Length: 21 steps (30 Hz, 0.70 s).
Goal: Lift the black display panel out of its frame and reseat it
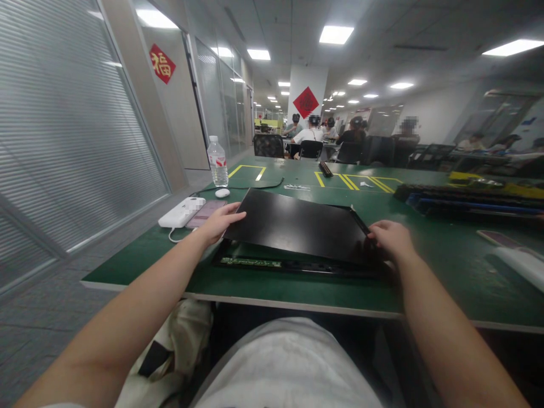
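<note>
A flat black panel (297,224) lies tilted over a black frame (272,265) on the green table (425,283), its near edge raised. A green circuit strip shows under it at the front left. My left hand (219,222) grips the panel's left edge, thumb on top. My right hand (391,238) holds the panel's right near corner, fingers curled over the edge.
A white power bank (181,212), a phone (204,213), a white mouse (222,192) and a water bottle (217,161) stand at the left. Black keyboards or trays (467,199) lie at the right. Another phone (497,238) is near the right edge. Several people sit at the far desks.
</note>
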Motion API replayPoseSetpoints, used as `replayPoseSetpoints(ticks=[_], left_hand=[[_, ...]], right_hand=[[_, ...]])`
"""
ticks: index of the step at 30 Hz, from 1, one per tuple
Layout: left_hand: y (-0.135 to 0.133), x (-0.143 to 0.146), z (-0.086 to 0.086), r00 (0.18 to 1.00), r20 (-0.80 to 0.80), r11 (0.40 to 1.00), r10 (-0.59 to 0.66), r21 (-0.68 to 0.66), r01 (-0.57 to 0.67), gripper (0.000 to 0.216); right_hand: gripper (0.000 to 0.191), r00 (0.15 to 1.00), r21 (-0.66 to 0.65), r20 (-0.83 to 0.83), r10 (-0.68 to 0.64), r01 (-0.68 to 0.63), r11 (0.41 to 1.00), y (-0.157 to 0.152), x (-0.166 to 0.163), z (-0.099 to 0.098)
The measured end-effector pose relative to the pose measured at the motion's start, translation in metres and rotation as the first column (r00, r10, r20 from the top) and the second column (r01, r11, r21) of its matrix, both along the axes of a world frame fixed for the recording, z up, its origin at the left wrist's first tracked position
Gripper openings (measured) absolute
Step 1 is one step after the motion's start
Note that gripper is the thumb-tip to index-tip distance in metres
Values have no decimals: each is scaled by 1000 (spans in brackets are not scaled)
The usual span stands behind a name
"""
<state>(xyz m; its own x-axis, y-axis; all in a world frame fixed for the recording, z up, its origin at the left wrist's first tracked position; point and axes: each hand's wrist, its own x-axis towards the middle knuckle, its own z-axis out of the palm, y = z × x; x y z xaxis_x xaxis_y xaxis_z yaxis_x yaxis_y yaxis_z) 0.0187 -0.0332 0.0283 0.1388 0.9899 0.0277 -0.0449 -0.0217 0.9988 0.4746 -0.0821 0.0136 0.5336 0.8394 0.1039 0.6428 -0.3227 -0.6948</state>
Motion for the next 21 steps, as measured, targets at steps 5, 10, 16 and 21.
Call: replayPoseSetpoints(ticks=[5, 10, 16, 21], left_hand=[[4, -2, -6, 995, -81, 999, 51, 4, -51, 52], [4, -2, -8, 982, -171, 997, 82, 15, -81, 41], [4, -1, -9, 973, -224, 999, 48, 33, -42, 36], [6, -3, -12, 970, -241, 998, 30, 55, -17, 36]], right_hand=[[21, 1000, 25, -15, 2, -1, 1000, 3, 3, -5], [24, 999, 56, -42, 10, -8, 998, 9, 10, -11], [27, 996, 76, -91, 10, -3, 997, 9, 14, -12], [26, 992, 74, -123, 9, 0, 997, 11, 15, -13]])
